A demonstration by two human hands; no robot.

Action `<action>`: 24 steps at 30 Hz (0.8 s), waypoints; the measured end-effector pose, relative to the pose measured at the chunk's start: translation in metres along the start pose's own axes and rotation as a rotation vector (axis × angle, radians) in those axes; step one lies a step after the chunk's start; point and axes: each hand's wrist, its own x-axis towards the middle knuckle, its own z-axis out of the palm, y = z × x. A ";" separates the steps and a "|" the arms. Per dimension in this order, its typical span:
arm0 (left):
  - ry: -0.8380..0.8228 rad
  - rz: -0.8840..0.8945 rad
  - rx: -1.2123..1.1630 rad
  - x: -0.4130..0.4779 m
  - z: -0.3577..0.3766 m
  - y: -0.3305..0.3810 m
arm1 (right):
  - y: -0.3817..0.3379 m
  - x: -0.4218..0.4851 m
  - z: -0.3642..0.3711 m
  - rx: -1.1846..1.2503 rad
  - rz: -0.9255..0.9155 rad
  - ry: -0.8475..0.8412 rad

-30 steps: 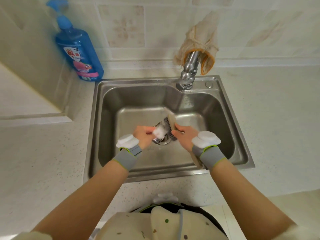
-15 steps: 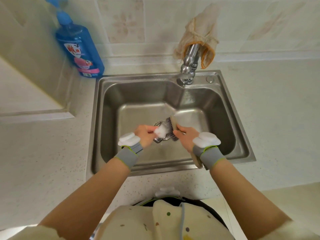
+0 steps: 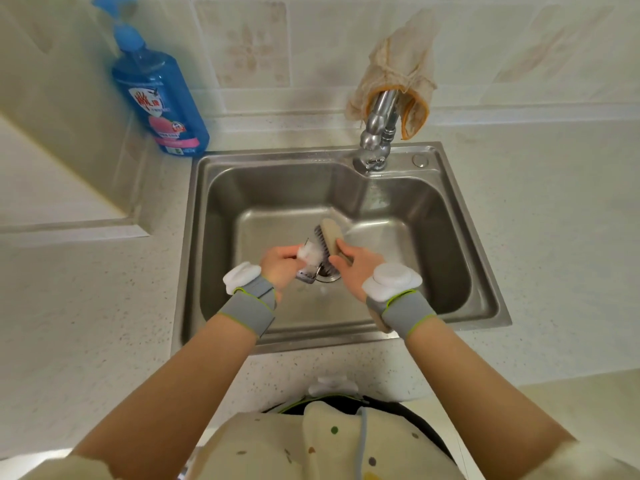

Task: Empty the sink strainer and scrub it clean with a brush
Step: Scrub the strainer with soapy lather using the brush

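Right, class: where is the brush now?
Head view, centre: right hand grips the brush over the sink, bristles against the strainer in the left hand.

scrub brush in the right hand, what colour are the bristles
The scrub brush has dark grey bristles and a beige back; head view.

bottle left behind sink

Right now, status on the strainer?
Left hand holds strainer over sink, foam on it. Right hand holds brush, bristles against strainer. Nothing in the way.
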 end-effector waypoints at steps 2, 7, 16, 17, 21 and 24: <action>-0.022 0.014 0.028 -0.002 0.000 -0.001 | 0.000 -0.002 -0.002 -0.017 0.002 0.010; -0.145 -0.065 0.089 -0.004 -0.002 0.003 | 0.004 -0.010 0.000 -0.063 -0.040 -0.012; -0.167 0.017 -0.016 -0.007 0.001 0.004 | 0.008 -0.011 -0.011 0.039 -0.028 0.007; -0.155 0.032 0.007 -0.006 0.001 0.003 | 0.010 -0.006 -0.013 0.042 0.002 0.016; -0.103 0.052 0.088 -0.006 0.000 0.000 | 0.012 -0.013 -0.007 0.029 -0.009 -0.004; -0.065 0.074 0.163 -0.007 -0.001 -0.003 | 0.008 -0.018 -0.003 0.022 -0.063 -0.011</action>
